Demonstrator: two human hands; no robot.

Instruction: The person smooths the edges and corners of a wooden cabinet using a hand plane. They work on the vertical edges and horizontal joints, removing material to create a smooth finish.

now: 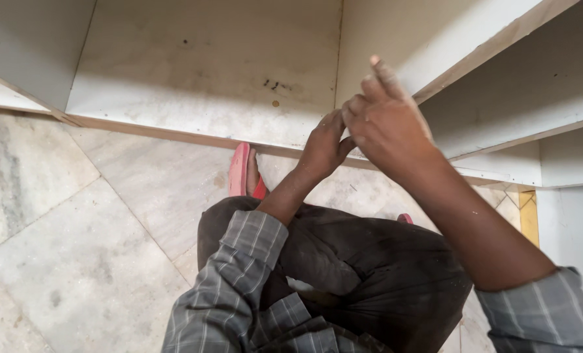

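Marble floor (75, 216), white cabinet (200, 72), both hands (363, 131) together

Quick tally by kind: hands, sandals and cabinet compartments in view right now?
Hands: 2, left hand and right hand
Red sandals: 2, one in clear view, the other only an edge
Cabinet compartments: 3, wide, upper right, lower right
Total: 7

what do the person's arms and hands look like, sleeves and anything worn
Both hands, the left hand and the right hand, are bare: no gloves, rings or watch show. Each forearm is uncovered, with the grey plaid shirt sleeves rolled or pushed up near the elbows. The check is made of thin pale lines. A few small pale specks dot the right forearm.
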